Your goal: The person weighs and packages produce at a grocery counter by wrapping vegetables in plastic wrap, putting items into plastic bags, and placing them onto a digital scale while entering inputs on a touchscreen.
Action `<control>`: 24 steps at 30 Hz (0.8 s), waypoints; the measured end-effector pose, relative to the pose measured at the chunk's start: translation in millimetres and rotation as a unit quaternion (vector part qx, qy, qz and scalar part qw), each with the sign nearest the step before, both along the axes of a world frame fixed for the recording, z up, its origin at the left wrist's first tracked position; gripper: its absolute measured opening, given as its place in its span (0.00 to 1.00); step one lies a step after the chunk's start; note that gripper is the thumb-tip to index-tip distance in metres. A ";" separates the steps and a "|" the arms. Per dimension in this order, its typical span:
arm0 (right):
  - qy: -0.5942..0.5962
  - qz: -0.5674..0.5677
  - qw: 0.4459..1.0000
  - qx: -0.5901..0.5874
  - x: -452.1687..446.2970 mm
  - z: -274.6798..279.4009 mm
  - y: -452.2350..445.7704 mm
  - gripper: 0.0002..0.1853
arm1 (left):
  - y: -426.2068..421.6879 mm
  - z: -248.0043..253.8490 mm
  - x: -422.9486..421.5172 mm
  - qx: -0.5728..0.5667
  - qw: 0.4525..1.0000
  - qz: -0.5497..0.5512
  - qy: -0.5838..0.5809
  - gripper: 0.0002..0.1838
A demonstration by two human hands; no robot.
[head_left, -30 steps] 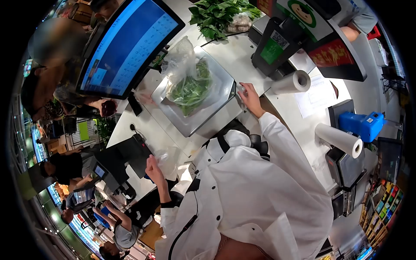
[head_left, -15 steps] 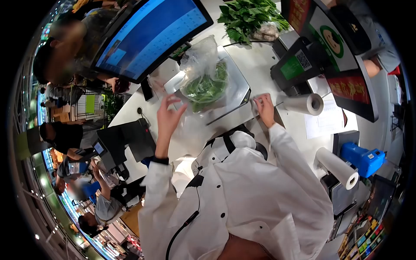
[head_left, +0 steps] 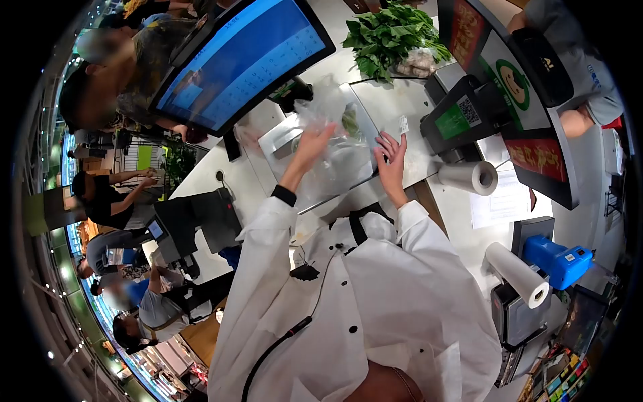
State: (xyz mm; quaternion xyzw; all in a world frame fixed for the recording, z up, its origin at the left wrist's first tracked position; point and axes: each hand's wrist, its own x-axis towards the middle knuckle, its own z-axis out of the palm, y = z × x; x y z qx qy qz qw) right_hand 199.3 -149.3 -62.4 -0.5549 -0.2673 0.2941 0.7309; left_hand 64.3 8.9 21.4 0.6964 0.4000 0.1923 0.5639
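Reaching with left hand (head_left: pixel 313 149) over clear plastic bag (head_left: pixel 345 147) of green leaves (head_left: pixel 350 122) on flat silver scale (head_left: pixel 278 137) | left grip: too blurry | right hand (head_left: pixel 392 159): wide, white paper label (head_left: pixel 403 124) at fingertip | probably light, soft, slippery; pinch bunched top

gap over counter (head_left: pixel 416 149) between right hand (head_left: pixel 390 161) and qr stand (head_left: pixel 454 112); monitor (head_left: pixel 244 63) blocks far left, paper roll (head_left: pixel 462 175) right.

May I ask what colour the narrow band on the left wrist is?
Black: the narrow band shows best in the head view.
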 end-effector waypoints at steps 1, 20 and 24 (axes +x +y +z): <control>0.054 0.010 0.998 0.017 0.4 8.0 1.8 0.43 | -2.0 3.6 -13.3 -0.082 0.995 0.051 -0.004 0.19; 0.260 0.499 0.826 0.007 -105.1 104.5 53.7 0.32 | -72.1 223.0 -161.7 -0.080 0.987 -0.115 -0.078 0.24; 0.375 0.577 0.726 0.007 -120.4 115.0 50.7 0.40 | -76.1 249.2 -175.6 -0.052 0.982 -0.148 -0.108 0.24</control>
